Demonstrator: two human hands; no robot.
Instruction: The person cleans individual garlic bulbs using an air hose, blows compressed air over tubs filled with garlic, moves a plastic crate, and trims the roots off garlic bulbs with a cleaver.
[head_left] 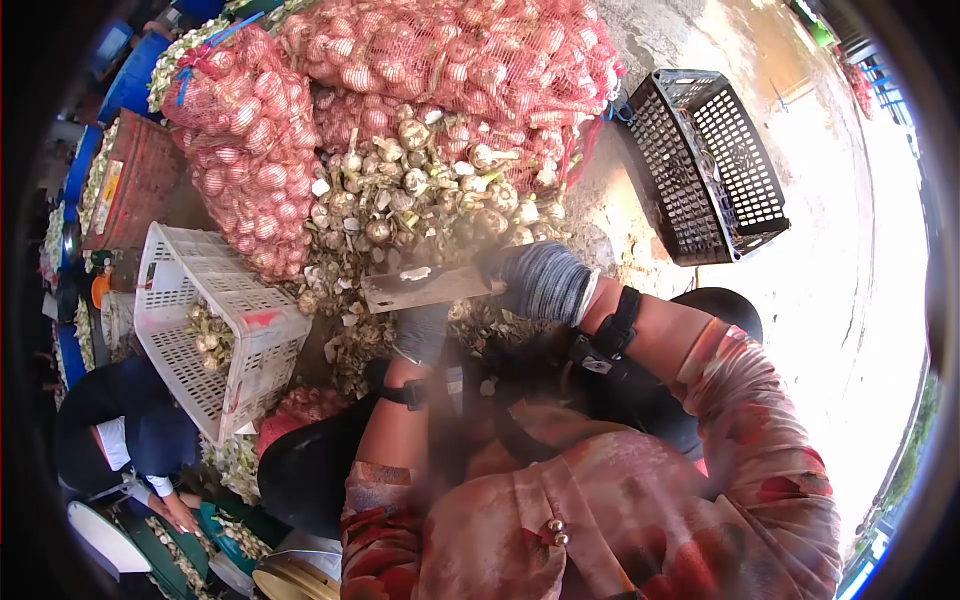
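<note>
My right hand [543,283], in a grey striped knit glove, is closed around the handle end of a wide-bladed cleaver [425,291]. Its blade points left and carries a pale scrap on top. Just below the blade is my left hand [422,335], also gloved in grey; the blade covers its fingers, so I cannot see what they hold. Beyond both hands lies a heap of garlic bulbs [385,205] with stems, some dirty, with loose skins and trimmings around them.
Full red mesh sacks of garlic [450,50] rise behind the heap, with another sack [250,150] at left. A white plastic crate [215,330] holds a few bulbs. A black crate [705,165] stands at right. Another person [150,430] works at lower left.
</note>
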